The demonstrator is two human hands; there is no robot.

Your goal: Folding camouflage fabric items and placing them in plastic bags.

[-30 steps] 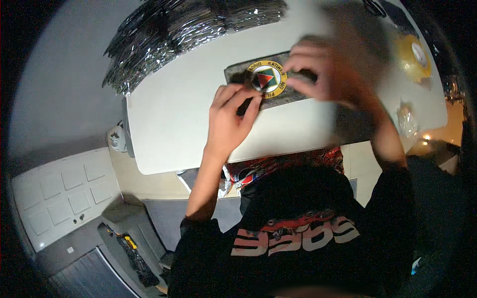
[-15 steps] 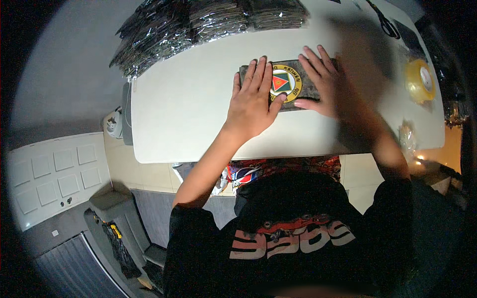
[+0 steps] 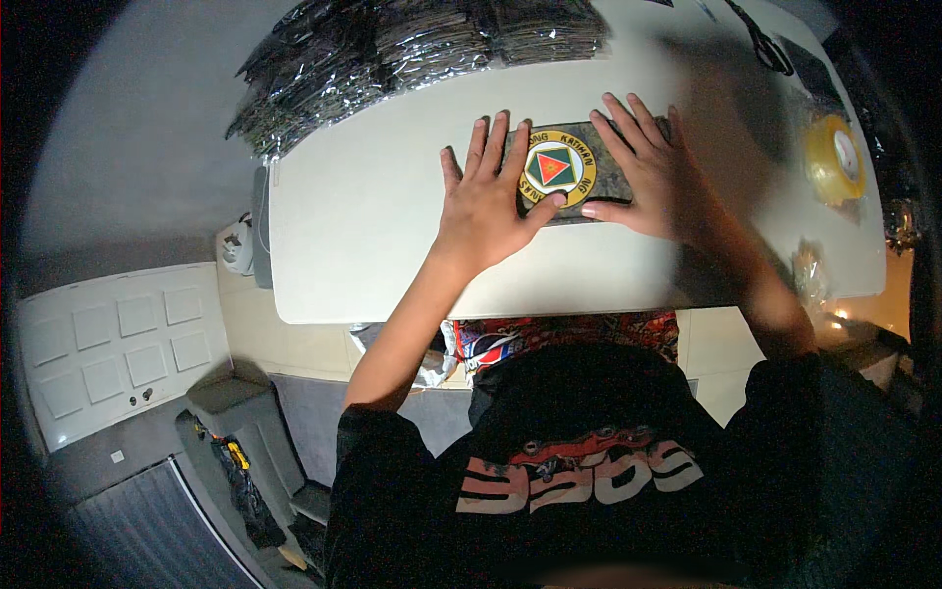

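A flat dark rectangular piece [image 3: 610, 180] lies on the white table in front of me. It bears a round yellow-rimmed emblem [image 3: 552, 169] with a red triangle on green at its centre. My left hand [image 3: 483, 201] rests over the left end, fingers spread, thumb touching the emblem's lower edge. Over the right end lies my right hand [image 3: 648, 177], its fingers also spread and its thumb along the near edge. Both ends of the piece are partly hidden under the hands. Whether it is a pouch or a patch, I cannot tell.
Stacks of shiny dark plastic packets [image 3: 422, 49] line the far left of the white table [image 3: 353, 236]. At the right are a roll of clear yellowish tape [image 3: 834, 159], black-handled scissors [image 3: 770, 54] and a crumpled clear wrapper [image 3: 810, 275]. A grey sofa [image 3: 250, 417] stands lower left.
My left hand has slid left, its fingers spreading wider, so more of the emblem shows. The right hand stays nearly where it was.
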